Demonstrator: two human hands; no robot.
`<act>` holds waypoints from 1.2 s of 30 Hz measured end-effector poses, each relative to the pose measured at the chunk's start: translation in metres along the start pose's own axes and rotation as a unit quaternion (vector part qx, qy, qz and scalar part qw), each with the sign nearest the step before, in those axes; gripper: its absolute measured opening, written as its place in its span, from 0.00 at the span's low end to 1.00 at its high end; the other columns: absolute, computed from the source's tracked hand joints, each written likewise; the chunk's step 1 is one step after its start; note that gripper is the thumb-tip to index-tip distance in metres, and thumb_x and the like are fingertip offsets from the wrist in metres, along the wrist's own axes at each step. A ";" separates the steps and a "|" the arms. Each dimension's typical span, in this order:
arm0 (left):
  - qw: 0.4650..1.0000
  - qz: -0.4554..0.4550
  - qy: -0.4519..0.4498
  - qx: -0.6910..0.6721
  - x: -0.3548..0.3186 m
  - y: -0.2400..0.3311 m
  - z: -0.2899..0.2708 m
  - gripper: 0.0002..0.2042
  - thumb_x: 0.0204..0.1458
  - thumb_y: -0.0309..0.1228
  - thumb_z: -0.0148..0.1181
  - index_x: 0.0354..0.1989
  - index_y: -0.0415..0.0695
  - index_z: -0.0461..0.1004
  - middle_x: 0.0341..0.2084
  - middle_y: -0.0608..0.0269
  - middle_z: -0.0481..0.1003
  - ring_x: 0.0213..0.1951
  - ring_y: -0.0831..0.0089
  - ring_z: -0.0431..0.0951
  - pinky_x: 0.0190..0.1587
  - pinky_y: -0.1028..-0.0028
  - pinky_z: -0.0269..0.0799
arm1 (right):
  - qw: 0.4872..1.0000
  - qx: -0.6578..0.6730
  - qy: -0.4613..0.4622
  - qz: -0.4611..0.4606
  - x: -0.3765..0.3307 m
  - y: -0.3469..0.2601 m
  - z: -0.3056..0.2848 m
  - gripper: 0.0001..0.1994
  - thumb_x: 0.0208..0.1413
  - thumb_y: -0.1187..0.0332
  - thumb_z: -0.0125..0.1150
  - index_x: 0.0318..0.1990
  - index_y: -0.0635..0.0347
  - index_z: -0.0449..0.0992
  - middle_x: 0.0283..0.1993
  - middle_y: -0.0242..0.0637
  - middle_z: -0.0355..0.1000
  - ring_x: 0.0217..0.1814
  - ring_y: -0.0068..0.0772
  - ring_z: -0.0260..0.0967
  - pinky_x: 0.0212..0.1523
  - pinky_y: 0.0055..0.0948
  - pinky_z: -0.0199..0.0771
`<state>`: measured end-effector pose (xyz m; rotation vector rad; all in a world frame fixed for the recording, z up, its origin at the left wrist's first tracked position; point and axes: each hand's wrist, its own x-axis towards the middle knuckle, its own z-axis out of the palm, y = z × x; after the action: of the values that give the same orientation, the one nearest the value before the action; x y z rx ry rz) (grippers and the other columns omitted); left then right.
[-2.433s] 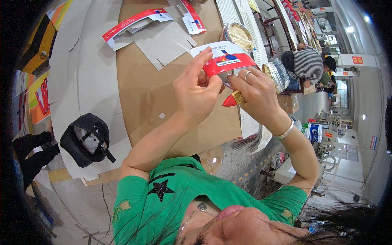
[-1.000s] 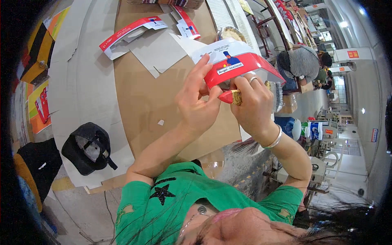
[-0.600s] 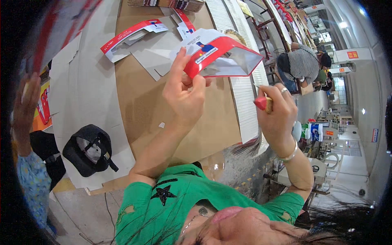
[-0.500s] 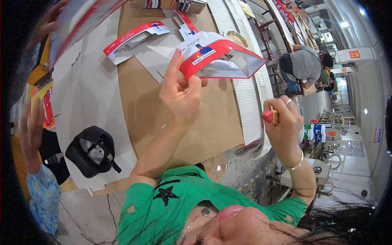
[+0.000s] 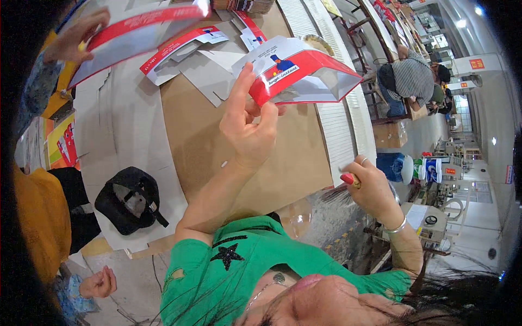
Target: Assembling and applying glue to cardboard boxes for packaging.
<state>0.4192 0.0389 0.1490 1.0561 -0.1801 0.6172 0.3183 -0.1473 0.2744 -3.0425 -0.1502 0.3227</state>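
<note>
My left hand grips the near left edge of a red and white carton sleeve between thumb and fingers. The sleeve stands partly folded up, with a wide cut-out and a small cook picture on its face. Beyond it lie other red and white printed cartons. My right hand, off the right edge of the table, is closed round a short tan handle with a red end. The handle's other end is hidden in my fist.
Brown cardboard covers the table's middle. A black cap rests near its left corner. A round bowl is behind the sleeve. At left, a co-worker's hand holds a long printed carton. Another person in stripes is far right.
My right hand has lowered and shifted left, its handle turning leftward. My left hand and the sleeve moved slightly right. The co-worker's carton has swung lower and flatter; their other hand dropped below the table.
</note>
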 end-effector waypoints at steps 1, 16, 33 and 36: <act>1.000 0.001 -0.001 0.000 0.000 0.000 0.000 0.25 0.44 0.10 0.43 0.55 0.34 0.57 0.59 0.46 0.57 0.41 0.63 0.77 0.31 0.72 0.81 | 0.999 0.031 -0.025 -0.001 -0.001 0.002 -0.003 0.06 0.43 0.75 0.61 0.27 0.63 0.70 0.30 0.45 0.67 0.32 0.50 0.66 0.32 0.38 0.67; 1.000 -0.006 0.009 -0.012 0.002 -0.002 -0.003 0.25 0.44 0.10 0.41 0.55 0.33 0.59 0.59 0.50 0.58 0.43 0.65 0.76 0.32 0.73 0.81 | 0.915 0.274 0.282 -0.085 0.004 -0.026 -0.058 0.15 0.61 0.60 0.46 0.33 0.64 0.72 0.32 0.38 0.72 0.23 0.21 0.64 0.23 0.18 0.62; 0.996 -0.084 0.033 -0.013 0.000 0.002 -0.003 0.26 0.47 0.13 0.41 0.58 0.32 0.53 0.60 0.52 0.57 0.41 0.67 0.76 0.33 0.75 0.80 | 0.782 0.491 0.348 -0.161 0.061 -0.060 -0.005 0.09 0.59 0.68 0.49 0.33 0.65 0.62 0.38 0.47 0.67 0.19 0.29 0.71 0.20 0.20 0.70; 0.996 -0.077 0.035 -0.002 0.000 0.004 -0.002 0.27 0.46 0.12 0.42 0.59 0.33 0.53 0.60 0.51 0.57 0.40 0.67 0.77 0.32 0.75 0.80 | 0.783 0.482 0.349 -0.181 0.074 -0.060 0.003 0.07 0.56 0.72 0.54 0.34 0.65 0.63 0.39 0.46 0.67 0.21 0.28 0.71 0.23 0.20 0.71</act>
<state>0.4166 0.0423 0.1515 1.0322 -0.0368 0.5130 0.3843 -0.0801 0.2617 -1.8648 -0.3637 -0.5876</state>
